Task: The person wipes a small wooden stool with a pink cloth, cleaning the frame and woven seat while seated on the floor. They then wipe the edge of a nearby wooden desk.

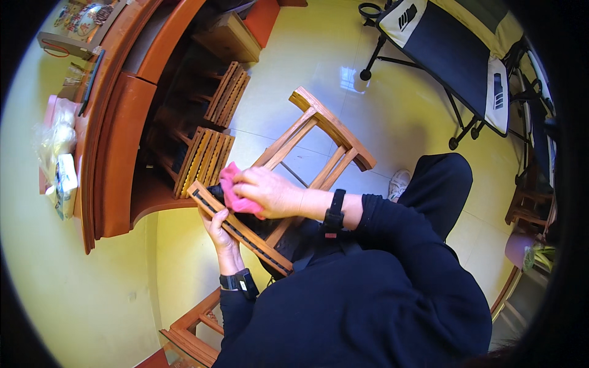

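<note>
Before me is a wooden folding stool (332, 125) with slatted crossed legs, tilted over my lap. My left hand (221, 232) grips its near rail (255, 242), which has a dark strip set along its edge, thumb on top and fingers underneath. In my right hand (271, 191) is a bunched pink cloth (233, 191), pressed down just behind that rail. Dark material, partly visible under the cloth, spans from the rail; the hand and cloth hide most of it.
Several folded wooden stools (202, 161) stand in the open reddish wood cabinet (120, 152) at left, near a wooden box (232, 37). Plastic-wrapped items (64, 138) lie on its top. A black folding cot (446, 55) stands far right. Wooden furniture (193, 338) is at lower left.
</note>
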{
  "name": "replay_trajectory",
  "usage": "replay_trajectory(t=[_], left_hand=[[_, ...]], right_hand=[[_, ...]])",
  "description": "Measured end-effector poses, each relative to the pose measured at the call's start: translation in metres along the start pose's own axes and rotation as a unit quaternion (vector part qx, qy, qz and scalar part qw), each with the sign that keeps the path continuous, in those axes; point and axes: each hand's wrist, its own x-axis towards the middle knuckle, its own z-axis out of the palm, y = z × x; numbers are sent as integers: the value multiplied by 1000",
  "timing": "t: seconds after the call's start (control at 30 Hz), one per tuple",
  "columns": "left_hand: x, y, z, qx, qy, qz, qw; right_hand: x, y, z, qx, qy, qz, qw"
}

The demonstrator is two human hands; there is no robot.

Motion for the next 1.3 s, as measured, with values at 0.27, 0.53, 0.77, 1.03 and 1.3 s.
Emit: replay_trajectory(t=[0.27,0.53,0.77,1.03,1.3], left_hand=[[-1,9,14,82,28,-15,996],[5,9,71,145,-38,-8,989],[30,-28,92,216,-102,-74,968],[60,-72,104,208,-108,-65,970],[74,-106,118,231,-104,-100,962]], right_hand=[[-64,110,-64,-242,72,139,957],[-112,157,-54,-166,214,486,831],[-107,77,-8,-9,139,384,913],[-114,92,-20,-54,100,222,968],[-142,112,-14,-24,69,268,961]])
